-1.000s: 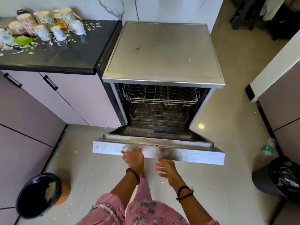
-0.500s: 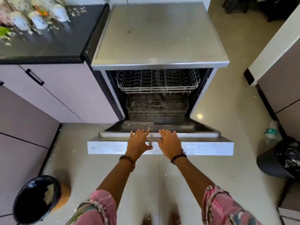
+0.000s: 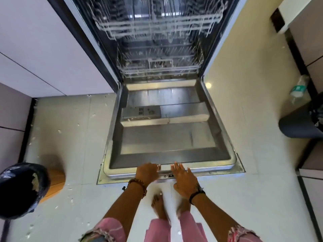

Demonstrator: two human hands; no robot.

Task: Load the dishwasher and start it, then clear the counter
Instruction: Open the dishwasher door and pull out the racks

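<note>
While I look straight down, the dishwasher door (image 3: 167, 137) lies flat and fully lowered, its steel inner face up. My left hand (image 3: 147, 172) rests on the door's near edge with fingers curled over the lip; my right hand (image 3: 183, 179) lies beside it, fingers straight and spread, pressing the same edge. I count two wire racks inside: the upper rack (image 3: 157, 23) and the lower rack (image 3: 159, 67), both without dishes. Two bins stand on the floor (image 3: 75, 137): a black-lined bin (image 3: 21, 191) at left, a dark bin (image 3: 300, 121) at right, with one plastic bottle (image 3: 298, 89) just behind it.
</note>
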